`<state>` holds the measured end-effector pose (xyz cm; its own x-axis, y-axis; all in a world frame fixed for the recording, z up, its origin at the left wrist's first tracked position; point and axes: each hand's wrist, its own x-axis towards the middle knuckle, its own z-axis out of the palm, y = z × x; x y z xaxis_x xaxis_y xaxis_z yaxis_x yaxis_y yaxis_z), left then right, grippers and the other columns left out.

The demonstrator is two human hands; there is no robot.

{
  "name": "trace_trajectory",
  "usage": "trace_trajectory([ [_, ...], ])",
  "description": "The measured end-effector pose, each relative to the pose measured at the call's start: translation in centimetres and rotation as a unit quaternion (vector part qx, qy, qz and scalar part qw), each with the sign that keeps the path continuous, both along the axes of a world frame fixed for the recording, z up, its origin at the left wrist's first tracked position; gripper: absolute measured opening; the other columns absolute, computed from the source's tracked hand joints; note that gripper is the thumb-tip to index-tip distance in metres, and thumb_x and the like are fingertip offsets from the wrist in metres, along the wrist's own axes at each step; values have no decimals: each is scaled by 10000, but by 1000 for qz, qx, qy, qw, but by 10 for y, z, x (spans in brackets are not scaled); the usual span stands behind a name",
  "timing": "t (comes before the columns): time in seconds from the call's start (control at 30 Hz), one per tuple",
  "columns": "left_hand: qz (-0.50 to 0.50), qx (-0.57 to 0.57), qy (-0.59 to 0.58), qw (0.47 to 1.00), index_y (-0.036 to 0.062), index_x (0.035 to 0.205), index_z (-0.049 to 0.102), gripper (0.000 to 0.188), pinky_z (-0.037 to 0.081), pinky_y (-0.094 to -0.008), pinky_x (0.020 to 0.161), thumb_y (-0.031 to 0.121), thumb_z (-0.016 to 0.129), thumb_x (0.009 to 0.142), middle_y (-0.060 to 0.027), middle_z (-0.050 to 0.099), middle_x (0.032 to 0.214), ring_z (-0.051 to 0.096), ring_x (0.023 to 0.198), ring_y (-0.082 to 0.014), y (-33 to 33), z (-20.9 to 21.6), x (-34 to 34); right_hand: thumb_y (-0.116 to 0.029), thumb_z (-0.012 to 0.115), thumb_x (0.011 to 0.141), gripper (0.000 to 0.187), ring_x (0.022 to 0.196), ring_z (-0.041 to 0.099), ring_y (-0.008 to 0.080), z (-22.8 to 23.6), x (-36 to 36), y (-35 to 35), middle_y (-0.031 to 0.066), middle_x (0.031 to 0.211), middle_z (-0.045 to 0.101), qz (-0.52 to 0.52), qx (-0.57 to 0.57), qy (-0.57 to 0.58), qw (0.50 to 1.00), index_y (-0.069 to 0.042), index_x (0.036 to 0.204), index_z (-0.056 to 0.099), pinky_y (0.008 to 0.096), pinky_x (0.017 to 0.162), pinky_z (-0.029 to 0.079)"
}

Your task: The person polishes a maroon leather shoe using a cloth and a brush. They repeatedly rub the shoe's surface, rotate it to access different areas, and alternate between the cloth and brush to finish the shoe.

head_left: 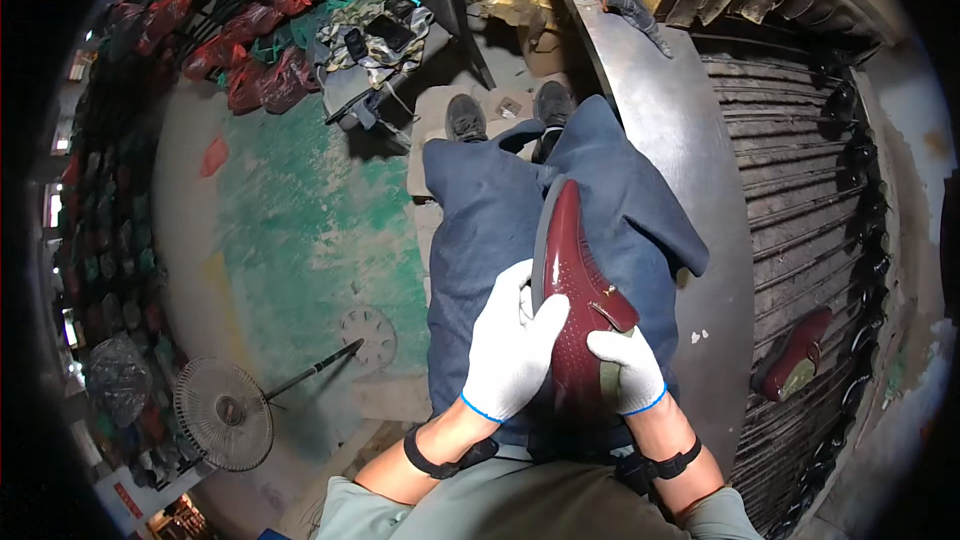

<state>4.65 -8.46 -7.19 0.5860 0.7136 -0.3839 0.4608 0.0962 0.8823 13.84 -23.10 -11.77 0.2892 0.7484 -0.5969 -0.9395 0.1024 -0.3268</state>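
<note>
Over the lap (485,240), shoe (580,325) axis runs 12–6 o'clock; left hand (508,345) clamped on it at 9, right hand (634,372) likewise at 4.

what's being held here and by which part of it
A burgundy shoe: the left hand grips its middle from the sole side, thumb on the upper; the right hand holds it beside the opening, toward the heel.

shoe (580,305): dotted burgundy | gloved fingers (551,317): white | trousers (480,240): navy | cloth (375,62): camouflage | floor (300,210): patchy green
</note>
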Motion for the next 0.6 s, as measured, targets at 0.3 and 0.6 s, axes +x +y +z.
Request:
trace_trajectory([
  [0.3, 14, 154, 14, 988, -15, 1339, 701, 301, 586, -392, 870, 153, 547, 1142, -237, 787, 1099, 765, 927, -293, 8, -30, -8, -62, 761, 914, 658, 1220, 733, 279, 1, -2, 7, 137, 1373, 729, 39, -41, -22, 998, -3, 1542, 575, 433, 1069, 611],
  [0.6, -138, 222, 27, 965, 1, 1254, 661, 213, 582, -490, 806, 117, 538, 1125, -271, 750, 1015, 744, 929, -476, 45, -16, -9, -34, 753, 959, 581, 1224, 719, 242, -1, -13, 13, 120, 1372, 730, 51, -123, -92, 987, 4, 1518, 601, 405, 1059, 590],
])
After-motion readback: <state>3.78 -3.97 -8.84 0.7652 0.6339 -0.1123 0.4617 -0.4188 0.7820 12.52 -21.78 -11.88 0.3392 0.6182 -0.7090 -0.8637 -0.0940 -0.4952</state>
